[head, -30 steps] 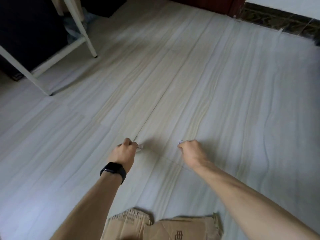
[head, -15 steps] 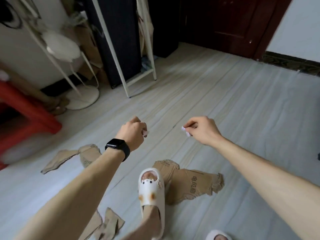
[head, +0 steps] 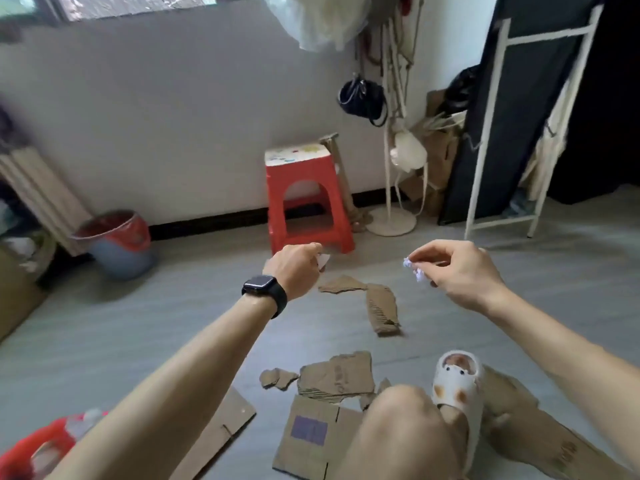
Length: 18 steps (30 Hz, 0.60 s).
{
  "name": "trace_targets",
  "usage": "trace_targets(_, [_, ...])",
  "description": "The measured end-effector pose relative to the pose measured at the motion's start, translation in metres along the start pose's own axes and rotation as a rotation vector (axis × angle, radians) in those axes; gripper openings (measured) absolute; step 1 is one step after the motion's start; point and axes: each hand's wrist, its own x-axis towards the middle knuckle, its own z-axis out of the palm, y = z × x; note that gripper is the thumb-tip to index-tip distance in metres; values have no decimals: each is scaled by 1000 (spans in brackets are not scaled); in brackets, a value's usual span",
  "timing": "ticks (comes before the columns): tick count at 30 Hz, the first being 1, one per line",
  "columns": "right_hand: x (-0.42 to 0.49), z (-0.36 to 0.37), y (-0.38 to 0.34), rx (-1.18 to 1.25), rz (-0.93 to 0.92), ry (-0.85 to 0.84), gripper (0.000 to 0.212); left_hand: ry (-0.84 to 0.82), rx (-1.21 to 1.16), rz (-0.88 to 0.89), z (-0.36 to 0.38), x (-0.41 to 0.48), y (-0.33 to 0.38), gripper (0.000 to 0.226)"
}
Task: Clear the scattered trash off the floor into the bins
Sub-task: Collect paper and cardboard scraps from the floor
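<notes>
Showing a pale wood-grain floor [head: 121,341] strewn w/ torn cardboard pieces [head: 337,377], seen from head height. Back wall: white, dark skirting, window strip at top. Against it, L to R: blue bin [head: 117,249] w/ red liner, red stool [head: 308,199], white coat stand [head: 391,188] w/ black bag [head: 362,98], white-framed rack [head: 502,133] w/ dark cover.

Left hand [head: 296,270], black watch [head: 265,292] on wrist, fingers closed on a small pale scrap [head: 323,260]. Right hand [head: 464,271] pinches a crumpled white paper bit [head: 414,268] between thumb and fingers. Both held up above the floor, apart, in front of the stool. White slipper [head: 457,386] on a foot stands among the cardboard, knee [head: 401,420] in front.

Vs. 0.5 s ago: view has swung left; wall, stool and bin, then at frame edge or out of view, now sit centre. Dark door gone from view. Hands keep the same grips. Vs. 1.0 s ago: hands were down at the floor.

Hard to make out: left scrap mostly hidden by fingers, material unclear. Red-lined container [head: 34,445] at lower left cut off by frame and arm; contents blurred. Bin's inside not visible. Left edge of room blurred. Print on cardboard illegible.
</notes>
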Motion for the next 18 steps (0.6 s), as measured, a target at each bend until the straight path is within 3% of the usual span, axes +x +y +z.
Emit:
trace_targets(5, [12, 73, -76, 58, -173, -143, 8, 118, -109, -260, -70, -73, -97, 39])
trace_targets(9, [9, 147, -122, 113, -256, -298, 10, 234, -15, -422, -98, -139, -164, 34])
trace_targets(15, [-23, 266, -179, 228, -334, -526, 20, 297, 40, -667, -112, -244, -261, 6])
trace_targets(18, [-43, 335, -200, 256, -352, -601, 20, 270, 74, -815, -113, -296, -309, 23])
